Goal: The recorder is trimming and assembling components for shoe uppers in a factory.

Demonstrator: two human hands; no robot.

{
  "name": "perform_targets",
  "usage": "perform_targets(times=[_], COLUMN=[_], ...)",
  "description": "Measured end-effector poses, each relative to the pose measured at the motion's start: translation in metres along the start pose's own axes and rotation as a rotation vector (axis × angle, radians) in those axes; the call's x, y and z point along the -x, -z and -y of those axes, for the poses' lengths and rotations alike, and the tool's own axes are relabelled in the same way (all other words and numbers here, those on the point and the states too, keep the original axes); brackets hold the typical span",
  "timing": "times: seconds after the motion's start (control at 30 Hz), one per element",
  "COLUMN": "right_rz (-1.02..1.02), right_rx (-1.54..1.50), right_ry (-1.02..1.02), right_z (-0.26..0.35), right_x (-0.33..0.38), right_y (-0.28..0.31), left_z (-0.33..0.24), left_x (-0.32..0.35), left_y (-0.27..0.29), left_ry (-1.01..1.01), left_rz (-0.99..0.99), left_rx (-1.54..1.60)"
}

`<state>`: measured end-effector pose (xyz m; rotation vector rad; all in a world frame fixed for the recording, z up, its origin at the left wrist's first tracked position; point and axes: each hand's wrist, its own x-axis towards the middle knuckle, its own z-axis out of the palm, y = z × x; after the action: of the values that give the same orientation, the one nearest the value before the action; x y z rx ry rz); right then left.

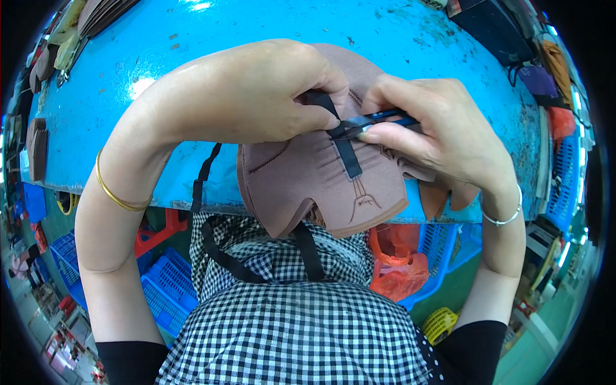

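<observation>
Brown stitched fabric pieces (289,173) lie layered at the near edge of the table, partly overhanging it. A black strap (348,160) runs over the top piece, its lower end beside loose brown threads (366,201). My left hand (276,93) pinches the strap's upper part between thumb and fingers. In my right hand (443,122) is a pair of thread snips (359,127), dark with blue on the handle. The snip blades lie across the strap, just below my left thumb. Whether they have cut into it cannot be made out.
The blue table (212,32) carries stacked brown pieces (106,19) at the far left and more brown pieces (37,151) at its left edge. Blue baskets (168,285) stand below. A red plastic bag (401,276) hangs near the right basket. Black straps (310,253) dangle over my checked apron.
</observation>
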<state>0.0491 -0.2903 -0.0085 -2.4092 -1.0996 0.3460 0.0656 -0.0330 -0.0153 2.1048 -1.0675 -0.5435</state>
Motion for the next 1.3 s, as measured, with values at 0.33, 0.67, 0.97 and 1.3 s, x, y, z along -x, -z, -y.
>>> perform_targets(times=[0.33,0.67,0.97,1.3], right_rz=[-0.085,-0.276,-0.222,-0.351], right_rx=[0.152,0.108,0.223,-0.48], right_ry=[0.082,0.064,0.017,-0.176], right_z=[0.044,0.038,0.071,0.046], right_x=[0.013,0.011,0.031,0.046], right_y=[0.006,-0.047,-0.057,-0.067], left_z=[0.009,-0.023,-0.015,-0.013], left_x=[0.014,0.033,0.033,0.051], left_y=[0.016,0.047,0.038,0.039], left_ry=[0.195,0.27,0.204,0.201], left_rz=[-0.253,-0.548,-0.481,-0.417], left_rx=[0.47,0.392,0.51,0.286])
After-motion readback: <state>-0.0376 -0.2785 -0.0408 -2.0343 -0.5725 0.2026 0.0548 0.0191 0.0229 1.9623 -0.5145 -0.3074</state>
